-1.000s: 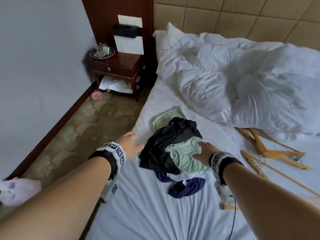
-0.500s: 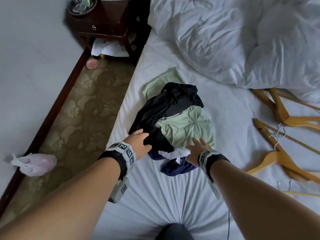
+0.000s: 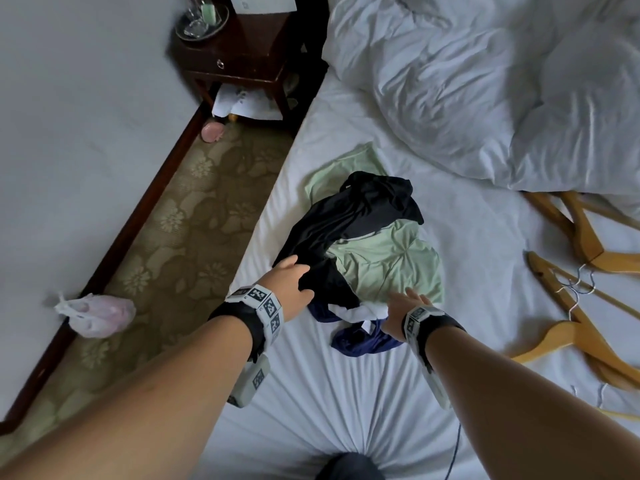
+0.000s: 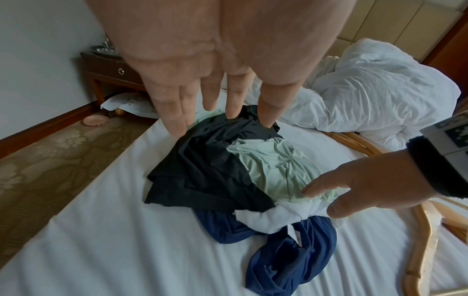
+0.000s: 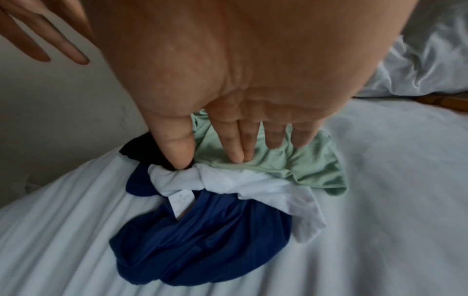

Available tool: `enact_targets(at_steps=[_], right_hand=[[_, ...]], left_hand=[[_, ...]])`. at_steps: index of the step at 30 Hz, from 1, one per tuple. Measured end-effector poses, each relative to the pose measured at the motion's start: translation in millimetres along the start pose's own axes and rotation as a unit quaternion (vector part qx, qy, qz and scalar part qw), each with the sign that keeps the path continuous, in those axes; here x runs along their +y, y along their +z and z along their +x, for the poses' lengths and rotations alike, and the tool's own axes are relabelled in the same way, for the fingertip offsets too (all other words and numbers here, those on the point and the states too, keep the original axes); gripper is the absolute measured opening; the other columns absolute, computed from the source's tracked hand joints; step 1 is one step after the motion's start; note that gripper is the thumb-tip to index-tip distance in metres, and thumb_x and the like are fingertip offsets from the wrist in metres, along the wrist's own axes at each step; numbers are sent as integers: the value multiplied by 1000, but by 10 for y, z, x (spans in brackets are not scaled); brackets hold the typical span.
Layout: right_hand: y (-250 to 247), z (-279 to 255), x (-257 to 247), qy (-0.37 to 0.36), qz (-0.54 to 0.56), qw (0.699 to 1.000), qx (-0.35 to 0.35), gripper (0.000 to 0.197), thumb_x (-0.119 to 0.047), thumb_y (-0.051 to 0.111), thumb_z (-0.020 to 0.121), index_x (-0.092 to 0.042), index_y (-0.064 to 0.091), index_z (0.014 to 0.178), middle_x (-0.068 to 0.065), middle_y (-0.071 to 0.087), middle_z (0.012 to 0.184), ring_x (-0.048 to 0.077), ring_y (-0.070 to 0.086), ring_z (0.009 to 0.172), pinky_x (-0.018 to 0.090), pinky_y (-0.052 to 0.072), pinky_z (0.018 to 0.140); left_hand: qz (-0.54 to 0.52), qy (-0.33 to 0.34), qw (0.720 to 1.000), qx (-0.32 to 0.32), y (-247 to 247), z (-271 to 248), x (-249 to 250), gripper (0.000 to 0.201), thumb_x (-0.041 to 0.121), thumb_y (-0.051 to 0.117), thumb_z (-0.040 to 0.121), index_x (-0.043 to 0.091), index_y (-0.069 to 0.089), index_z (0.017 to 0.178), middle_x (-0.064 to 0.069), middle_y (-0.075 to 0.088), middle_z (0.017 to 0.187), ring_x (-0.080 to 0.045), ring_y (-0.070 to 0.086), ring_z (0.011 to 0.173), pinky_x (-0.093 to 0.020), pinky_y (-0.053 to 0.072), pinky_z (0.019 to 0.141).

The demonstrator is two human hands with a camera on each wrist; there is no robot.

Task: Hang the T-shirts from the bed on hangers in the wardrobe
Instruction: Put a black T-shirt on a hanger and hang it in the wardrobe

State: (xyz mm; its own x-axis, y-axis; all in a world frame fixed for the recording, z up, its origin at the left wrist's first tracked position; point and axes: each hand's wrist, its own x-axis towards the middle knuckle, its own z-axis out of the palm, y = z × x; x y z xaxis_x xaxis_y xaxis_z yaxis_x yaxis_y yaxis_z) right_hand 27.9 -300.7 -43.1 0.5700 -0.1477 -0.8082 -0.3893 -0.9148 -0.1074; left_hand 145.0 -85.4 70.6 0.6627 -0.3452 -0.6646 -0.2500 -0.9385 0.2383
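Hands (image 3: 289, 282) over crumpled T-shirts (image 3: 363, 258), heap running up the bed (image 3: 346, 410)

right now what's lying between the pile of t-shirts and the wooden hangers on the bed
Only bare white bed sheet: in the head view nothing lies between the pile of T-shirts and the wooden hangers to its right.

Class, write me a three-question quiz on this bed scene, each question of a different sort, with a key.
1. True or false: the left hand is over the black T-shirt.
2. Which garment do the right hand's fingertips touch? A) light green T-shirt B) navy T-shirt C) duvet
3. Fill in: the wooden hangers lie on the ____, to the pile's right.

Key: 1 true; 2 A; 3 bed.
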Motion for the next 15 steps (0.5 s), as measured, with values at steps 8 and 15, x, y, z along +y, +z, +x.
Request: enact_targets(at_steps=[8, 15], right_hand=[[-321, -438, 72, 27, 56, 994, 91, 31, -23, 49, 94, -12, 65, 119, 6, 63, 125, 26, 58, 117, 32, 42, 101], [-138, -1002, -23, 17, 103, 983, 149, 57, -27, 53, 91, -19, 48, 147, 5, 52, 147, 28, 53, 132, 40, 49, 104]], left_hand=[[9, 33, 996, 78, -271, -438, 118, 55, 35, 52, 101, 30, 40, 154, 17, 18, 167, -6, 58, 108, -27, 46, 97], [55, 83, 986, 131, -299, -1166, 200, 56, 35, 55, 101, 30, 41, 155, 17, 16, 167, -9, 50, 132, -25, 43, 103]])
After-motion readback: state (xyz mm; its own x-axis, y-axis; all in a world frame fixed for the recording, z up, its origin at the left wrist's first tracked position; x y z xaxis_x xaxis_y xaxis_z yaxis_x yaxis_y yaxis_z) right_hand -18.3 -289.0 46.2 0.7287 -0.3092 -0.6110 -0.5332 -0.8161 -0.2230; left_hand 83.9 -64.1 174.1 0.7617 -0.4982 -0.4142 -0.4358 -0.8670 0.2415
